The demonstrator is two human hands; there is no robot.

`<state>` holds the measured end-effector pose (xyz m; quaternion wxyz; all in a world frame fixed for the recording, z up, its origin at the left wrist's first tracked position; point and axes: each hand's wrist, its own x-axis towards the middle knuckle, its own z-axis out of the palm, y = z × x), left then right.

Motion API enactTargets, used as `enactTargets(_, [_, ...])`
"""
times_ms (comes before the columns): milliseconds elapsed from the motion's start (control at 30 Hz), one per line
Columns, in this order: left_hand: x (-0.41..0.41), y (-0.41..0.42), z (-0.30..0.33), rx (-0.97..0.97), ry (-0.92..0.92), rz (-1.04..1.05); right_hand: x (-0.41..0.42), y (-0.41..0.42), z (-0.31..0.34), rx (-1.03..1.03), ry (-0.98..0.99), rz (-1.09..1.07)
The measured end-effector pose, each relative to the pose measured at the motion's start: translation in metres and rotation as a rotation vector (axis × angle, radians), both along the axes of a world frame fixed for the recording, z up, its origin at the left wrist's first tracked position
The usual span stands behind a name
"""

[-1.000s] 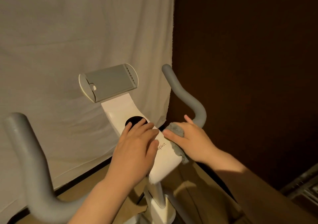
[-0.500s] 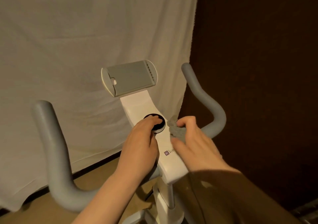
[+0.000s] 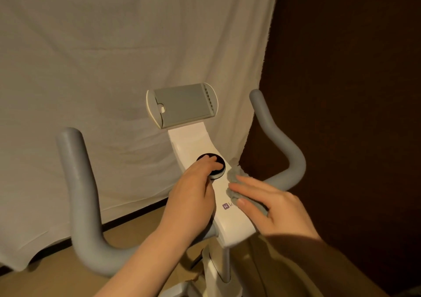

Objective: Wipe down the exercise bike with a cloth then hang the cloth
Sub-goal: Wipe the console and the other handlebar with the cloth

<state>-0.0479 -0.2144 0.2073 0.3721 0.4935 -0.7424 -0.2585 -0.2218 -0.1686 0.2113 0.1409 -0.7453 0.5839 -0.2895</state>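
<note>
Right hand [image 3: 276, 207] flat on cloth [image 3: 234, 178]

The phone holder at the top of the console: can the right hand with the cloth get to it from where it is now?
Probably yes. The right hand presses the cloth on the white console, and the bare console leads up to the phone holder.

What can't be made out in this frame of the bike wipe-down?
Head view only:
- Logo on the console: the right hand and grey cloth cover all but the first letters.
- Black knob: the left hand covers much of it.
- Seat, pedals: outside the frame.
- Cloth's hanging spot: not visible.
</note>
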Motion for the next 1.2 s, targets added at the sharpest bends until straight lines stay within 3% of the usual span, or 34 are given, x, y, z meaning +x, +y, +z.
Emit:
enactTargets(133, [0.002, 0.002, 0.002, -0.036, -0.058, 0.049, 0.014, -0.017, 0.012, 0.014, 0.051, 0.012])
enactTargets(267, [0.027, 0.006, -0.001, 0.049, -0.221, 0.008, 0.014, 0.002, 0.014, 0.103, 0.131, 0.155])
enactTargets(433, [0.039, 0.004, -0.008, 0.066, -0.224, -0.015, 0.02, -0.005, 0.001, -0.047, -0.031, 0.078])
enactTargets(567, [0.041, 0.006, -0.01, 0.087, -0.216, -0.031, 0.029, 0.011, -0.008, -0.121, 0.066, 0.294])
enactTargets(667, [0.041, 0.006, -0.009, 0.093, -0.22, -0.006, 0.022, -0.002, -0.012, -0.142, -0.16, 0.065])
enactTargets(733, [0.04, 0.009, -0.009, 0.083, -0.235, -0.001, 0.034, 0.004, -0.015, -0.207, -0.085, -0.022])
enactTargets(833, [0.039, 0.01, -0.007, 0.065, -0.274, 0.007, 0.038, 0.02, -0.029, -0.29, 0.057, 0.152])
enactTargets(1000, [0.033, 0.008, -0.005, 0.074, -0.213, 0.023, 0.022, -0.014, -0.009, -0.025, -0.396, -0.267])
enactTargets(1200, [0.034, -0.035, 0.004, 0.088, -0.274, 0.102, 0.049, -0.06, 0.015, 0.02, -0.499, -0.171])
